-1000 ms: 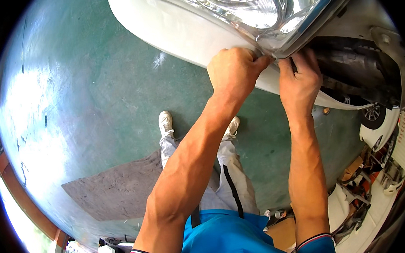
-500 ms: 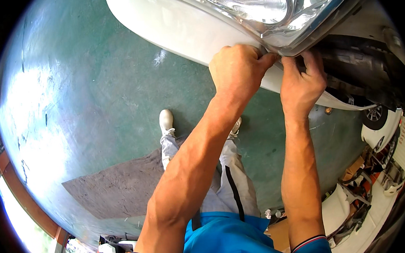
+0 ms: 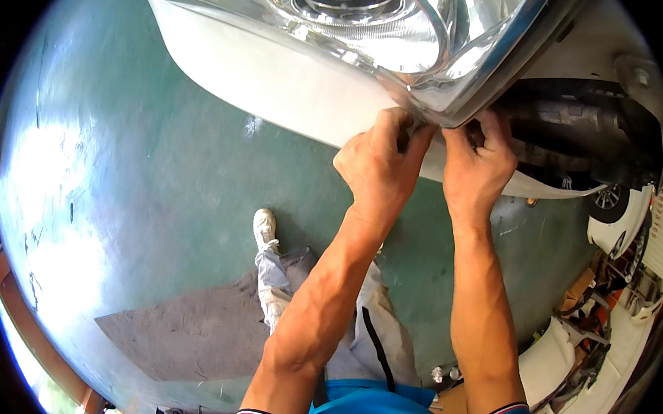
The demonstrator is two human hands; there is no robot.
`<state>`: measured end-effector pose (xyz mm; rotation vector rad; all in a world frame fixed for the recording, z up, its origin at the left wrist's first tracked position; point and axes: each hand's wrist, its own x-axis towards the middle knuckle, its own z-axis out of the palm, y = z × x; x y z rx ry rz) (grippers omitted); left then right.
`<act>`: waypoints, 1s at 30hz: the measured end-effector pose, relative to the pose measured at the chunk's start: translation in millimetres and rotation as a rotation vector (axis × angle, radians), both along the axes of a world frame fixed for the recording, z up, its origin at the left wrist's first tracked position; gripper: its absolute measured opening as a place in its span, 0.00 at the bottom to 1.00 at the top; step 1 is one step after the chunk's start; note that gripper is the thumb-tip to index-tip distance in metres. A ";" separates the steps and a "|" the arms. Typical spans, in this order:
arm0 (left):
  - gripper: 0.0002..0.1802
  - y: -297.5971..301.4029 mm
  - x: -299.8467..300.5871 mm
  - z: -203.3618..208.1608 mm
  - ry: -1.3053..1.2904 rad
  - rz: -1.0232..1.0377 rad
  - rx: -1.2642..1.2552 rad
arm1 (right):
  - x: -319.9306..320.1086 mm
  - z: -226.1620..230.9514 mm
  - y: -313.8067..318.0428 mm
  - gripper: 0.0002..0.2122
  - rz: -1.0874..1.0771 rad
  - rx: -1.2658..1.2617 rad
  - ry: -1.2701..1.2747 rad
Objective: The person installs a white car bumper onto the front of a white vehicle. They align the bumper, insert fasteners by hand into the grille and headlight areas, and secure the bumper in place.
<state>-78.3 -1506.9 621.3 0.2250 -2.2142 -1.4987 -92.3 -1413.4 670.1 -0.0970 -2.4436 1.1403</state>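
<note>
A white car bumper [image 3: 263,74] runs diagonally beneath a clear headlight [image 3: 381,22]. At the headlight's lower corner, my left hand [image 3: 380,162] is closed, thumb and fingers pinching the bumper's upper edge. Close beside it, my right hand [image 3: 480,171] is closed too, its fingers curled up on the same edge where the bumper meets the wheel-arch side. Both sets of fingertips are partly hidden under the headlight corner, so any small part between them cannot be made out.
To the right opens a dark cavity with a black liner [image 3: 584,116]. A grey mat [image 3: 180,334] lies on the green floor [image 3: 155,180] by my shoe [image 3: 265,228]. Removed white car panels [image 3: 550,360] and a cardboard box [image 3: 579,290] are at the lower right, near another white car [image 3: 610,228].
My view has shifted, so headlight, bumper and hands appear lower and further left. My left hand has rolled, its index finger now bent upward; both hands stay at the headlight corner.
</note>
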 end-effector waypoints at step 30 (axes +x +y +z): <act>0.10 6.3 -1.5 1.2 0.121 -0.054 -0.130 | -11.3 11.4 21.9 0.08 0.263 0.390 0.174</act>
